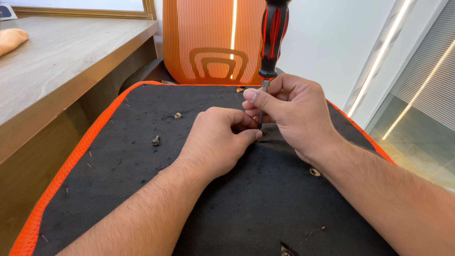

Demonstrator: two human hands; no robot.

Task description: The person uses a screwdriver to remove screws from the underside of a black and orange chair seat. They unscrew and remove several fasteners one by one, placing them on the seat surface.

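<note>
Both hands' fingers pinch the upright screwdriver (271, 42), black-and-red handle above a thin grey shaft.

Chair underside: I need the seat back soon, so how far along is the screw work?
Done: at least one screw lies loose on the black underside, with another small piece nearby. In hand: the right hand steadies the screwdriver upright while the left hand pinches at its tip. Left: that fastener, hidden by fingers; others cannot be counted.
</note>
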